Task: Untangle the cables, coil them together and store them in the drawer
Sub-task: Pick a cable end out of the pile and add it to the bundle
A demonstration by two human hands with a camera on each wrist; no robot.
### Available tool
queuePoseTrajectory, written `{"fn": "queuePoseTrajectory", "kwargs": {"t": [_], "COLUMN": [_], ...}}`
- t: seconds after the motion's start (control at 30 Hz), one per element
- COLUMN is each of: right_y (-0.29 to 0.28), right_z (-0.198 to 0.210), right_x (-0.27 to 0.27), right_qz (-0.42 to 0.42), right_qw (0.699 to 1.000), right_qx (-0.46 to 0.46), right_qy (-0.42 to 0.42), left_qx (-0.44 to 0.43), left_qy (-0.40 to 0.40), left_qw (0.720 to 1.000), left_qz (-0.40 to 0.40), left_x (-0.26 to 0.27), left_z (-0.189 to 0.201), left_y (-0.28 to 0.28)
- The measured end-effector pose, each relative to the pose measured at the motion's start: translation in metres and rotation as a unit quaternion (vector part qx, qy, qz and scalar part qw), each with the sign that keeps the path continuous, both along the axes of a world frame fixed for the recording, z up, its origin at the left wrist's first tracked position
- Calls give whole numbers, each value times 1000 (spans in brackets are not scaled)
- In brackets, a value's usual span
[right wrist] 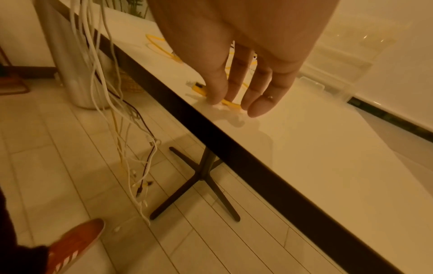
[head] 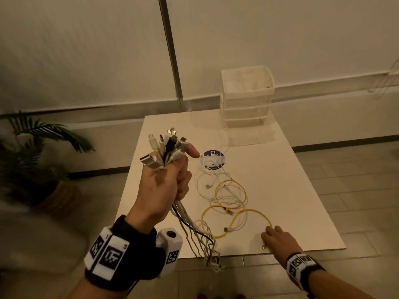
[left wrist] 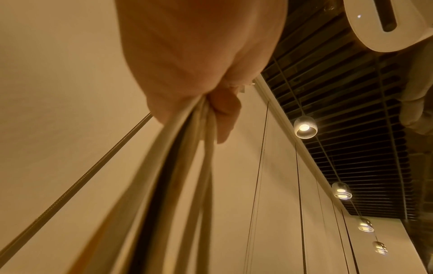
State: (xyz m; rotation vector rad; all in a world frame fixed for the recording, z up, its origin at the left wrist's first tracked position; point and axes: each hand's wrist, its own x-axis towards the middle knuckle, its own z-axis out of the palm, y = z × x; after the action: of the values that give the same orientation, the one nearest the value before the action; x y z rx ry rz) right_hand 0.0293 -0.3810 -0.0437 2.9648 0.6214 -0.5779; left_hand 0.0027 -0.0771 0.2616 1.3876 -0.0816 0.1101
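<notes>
We see loose yellow and white cables point(head: 228, 197) covering the middle of the white table point(head: 302, 190); its right side lies bare.

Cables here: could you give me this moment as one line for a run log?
left hand: grips cable bundle | right hand: fingers touching yellow cable on table | drawers: no cables visible inside

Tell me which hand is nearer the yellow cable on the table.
Right. The right hand touches the yellow cable at the loop's near edge; the left hand is raised to its left, gripping the cable bundle.
</notes>
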Motion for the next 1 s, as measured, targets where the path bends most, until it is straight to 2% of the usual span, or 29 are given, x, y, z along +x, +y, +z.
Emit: {"fn": "queuePoseTrajectory", "kwargs": {"t": [0.07,0.13,0.2,0.23,0.37,0.4,0.43,0.53,0.57,0.6,0.63,0.67,0.73,0.8,1.0], "right_y": [9,20,35,42,62,68,75,97,105,113,122,131,149,163,181], "right_z": [16,34,67,84,158,177,196,252,268,282,294,304,318,324,323], "right_x": [0,7,19,27,60,66,71,75,73,71,66,62,51,42,36], "right_qz": [11,-37,-97,-133,-244,-268,-293,-333,-329,-316,-298,-275,-226,-189,-166], "right_qw": [999,987,961,936,799,749,687,484,441,420,417,430,475,508,555], "right_qx": [48,146,258,326,550,605,664,793,814,826,833,836,831,825,808], "right_qy": [-20,-48,-15,4,-5,7,35,161,189,203,207,202,179,161,107], "left_qx": [-2,-4,-12,-17,-22,-17,-14,-23,-27,-29,-33,-38,-53,-74,-116], "left_qy": [-3,-8,-12,-14,-2,1,4,14,18,20,22,23,33,50,77], "left_qw": [1000,1000,1000,1000,1000,1000,1000,999,999,998,998,998,997,995,990], "left_qz": [4,7,8,8,8,14,20,40,44,47,49,49,47,42,40], "left_x": [1,3,6,8,17,20,22,30,33,35,36,38,39,40,43], "left_z": [0,-1,0,1,8,9,10,11,12,12,13,15,20,23,22], "left_y": [0,0,-1,-1,-6,-7,-8,-9,-9,-10,-11,-11,-13,-12,-5]}}
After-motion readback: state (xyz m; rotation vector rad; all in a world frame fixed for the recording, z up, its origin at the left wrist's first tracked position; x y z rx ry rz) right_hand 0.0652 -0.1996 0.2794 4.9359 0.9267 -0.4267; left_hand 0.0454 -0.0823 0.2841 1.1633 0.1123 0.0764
